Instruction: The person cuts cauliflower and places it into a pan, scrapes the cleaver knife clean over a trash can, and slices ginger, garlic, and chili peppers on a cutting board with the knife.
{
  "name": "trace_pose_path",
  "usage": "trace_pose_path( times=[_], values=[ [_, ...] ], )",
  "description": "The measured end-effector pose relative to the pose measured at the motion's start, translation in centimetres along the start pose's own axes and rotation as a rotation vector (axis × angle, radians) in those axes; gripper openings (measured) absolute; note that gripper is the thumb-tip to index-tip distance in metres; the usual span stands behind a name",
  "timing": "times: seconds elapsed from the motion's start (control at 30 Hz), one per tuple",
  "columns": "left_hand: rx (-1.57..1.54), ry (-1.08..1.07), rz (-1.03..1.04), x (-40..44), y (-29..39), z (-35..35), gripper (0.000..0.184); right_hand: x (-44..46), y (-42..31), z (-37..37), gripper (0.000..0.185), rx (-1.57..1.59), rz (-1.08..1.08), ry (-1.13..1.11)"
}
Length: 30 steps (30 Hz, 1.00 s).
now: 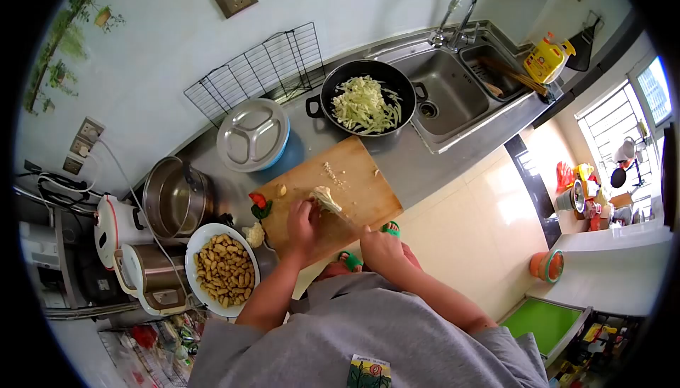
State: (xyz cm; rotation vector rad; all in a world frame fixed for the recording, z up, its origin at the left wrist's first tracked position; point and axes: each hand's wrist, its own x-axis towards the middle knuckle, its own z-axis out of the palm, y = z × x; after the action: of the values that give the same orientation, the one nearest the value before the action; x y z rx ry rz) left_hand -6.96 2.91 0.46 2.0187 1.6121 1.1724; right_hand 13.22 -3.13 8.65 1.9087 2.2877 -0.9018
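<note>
On the wooden cutting board [297, 188], my left hand [303, 226] is closed on a pale cauliflower piece [325, 198]. My right hand [382, 248] grips a knife [348, 222], whose blade points toward that piece; the handle is hidden in my fist. Small white crumbs [334, 175] lie scattered on the board. At the board's left edge are a red pepper [256, 198], a green pepper [262, 210] and a small tan piece [281, 189]. Another cauliflower floret [253, 235] rests beside the board, near the peanut bowl.
Behind the board stands a black two-handled pan [313, 107] holding pale cut vegetables [365, 106]. A divided metal plate [252, 133], a steel pot [173, 200] and a white bowl [193, 235] of peanuts [224, 269] are leftward. A sink [453, 122] is on the right.
</note>
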Motion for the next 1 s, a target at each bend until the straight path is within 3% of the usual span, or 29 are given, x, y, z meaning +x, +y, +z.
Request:
trace_pose_path(
  times=[0.17, 0.4, 0.67, 1.0],
  values=[
    [0.088, -0.040, 0.112, -0.6, -1.6, -0.2, 0.011, 2.6, 0.3, 1.1, 0.018, -0.002, -0.038, 0.079],
    [0.044, 0.010, 0.013, -0.8, -0.4, -0.1, 0.011, 2.1, 2.7, -0.3, 0.021, 0.031, -0.053, 0.031],
    [0.059, -0.054, 0.040, 0.1, -0.3, -0.1, 0.012, -0.7, 2.0, -2.4, 0.024, 0.159, 0.117, 0.101],
    [0.001, -0.093, 0.053, 0.7, -0.3, 0.1, 0.013, 0.7, 0.1, -0.6, 0.025, -0.050, 0.113, -0.030]
  ],
)
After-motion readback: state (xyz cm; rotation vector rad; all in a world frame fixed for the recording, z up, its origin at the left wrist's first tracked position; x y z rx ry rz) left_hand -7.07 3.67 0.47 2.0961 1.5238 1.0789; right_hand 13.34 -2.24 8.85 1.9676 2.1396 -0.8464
